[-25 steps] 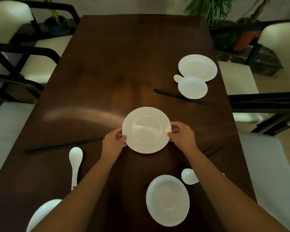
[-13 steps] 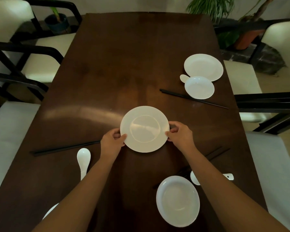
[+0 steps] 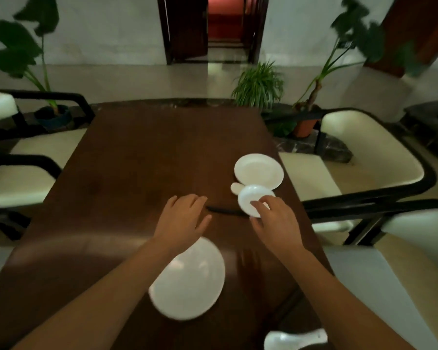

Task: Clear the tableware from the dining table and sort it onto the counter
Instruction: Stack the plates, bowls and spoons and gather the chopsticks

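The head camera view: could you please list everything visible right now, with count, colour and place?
Plates: two, white; one far right, one near, under the left forearm.
Small bowl: one, white, by the far plate.
Spoons: two, white; one beside the bowl, one at the bottom edge.
Chopsticks: black, between the hands.
Table: one, dark brown.
Chairs: cream, both sides.
Plants: green, behind.
Left hand: open, above the table.
Right hand: fingers at the bowl.
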Tool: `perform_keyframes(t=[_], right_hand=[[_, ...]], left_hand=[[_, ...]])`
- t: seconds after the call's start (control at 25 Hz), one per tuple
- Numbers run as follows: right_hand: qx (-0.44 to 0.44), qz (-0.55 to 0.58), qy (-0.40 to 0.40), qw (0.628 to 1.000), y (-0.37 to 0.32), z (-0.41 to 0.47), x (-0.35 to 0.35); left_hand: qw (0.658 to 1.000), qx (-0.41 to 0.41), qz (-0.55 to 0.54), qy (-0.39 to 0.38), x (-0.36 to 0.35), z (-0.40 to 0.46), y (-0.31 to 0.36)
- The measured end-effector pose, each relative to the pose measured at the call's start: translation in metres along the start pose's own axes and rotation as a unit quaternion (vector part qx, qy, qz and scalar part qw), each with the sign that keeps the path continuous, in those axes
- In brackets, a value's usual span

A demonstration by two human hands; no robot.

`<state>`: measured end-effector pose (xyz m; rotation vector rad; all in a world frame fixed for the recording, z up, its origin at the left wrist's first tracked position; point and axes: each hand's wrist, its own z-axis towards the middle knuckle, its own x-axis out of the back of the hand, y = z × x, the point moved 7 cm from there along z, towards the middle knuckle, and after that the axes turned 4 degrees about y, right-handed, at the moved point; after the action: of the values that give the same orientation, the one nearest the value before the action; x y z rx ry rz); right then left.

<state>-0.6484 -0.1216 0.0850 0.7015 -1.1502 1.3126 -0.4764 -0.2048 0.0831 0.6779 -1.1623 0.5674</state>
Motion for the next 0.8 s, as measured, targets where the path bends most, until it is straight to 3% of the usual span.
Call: perform_keyframes(t=[0.16,0.44,0.52,0.64,0.8], right_hand=[[-0.005,-0.047,0.026,0.999,0.067,0.069,-0.006],[-0.028,-0.108,-0.035,0.993,0.167,0.145,-0.081],[-0.077,-0.076,-0.061,0.992,0.185,0.156,-0.103],[-0.175,0.015,-0.114,0.978,0.203,0.163,-0.135],[-0.270,0.118,-0.117,0.948,0.219,0.165,-0.164]], left_hand=[[0.998,-0.036,0.049,0.013,-0.026,0.107,0.030],[0.980,-0.083,0.176,-0.037,-0.118,0.239,0.038],[0.980,-0.049,0.183,-0.056,-0.141,0.254,0.026],[0.983,0.065,0.131,-0.115,-0.174,0.257,0.003],[0.968,0.200,-0.057,-0.143,-0.206,0.251,-0.018]])
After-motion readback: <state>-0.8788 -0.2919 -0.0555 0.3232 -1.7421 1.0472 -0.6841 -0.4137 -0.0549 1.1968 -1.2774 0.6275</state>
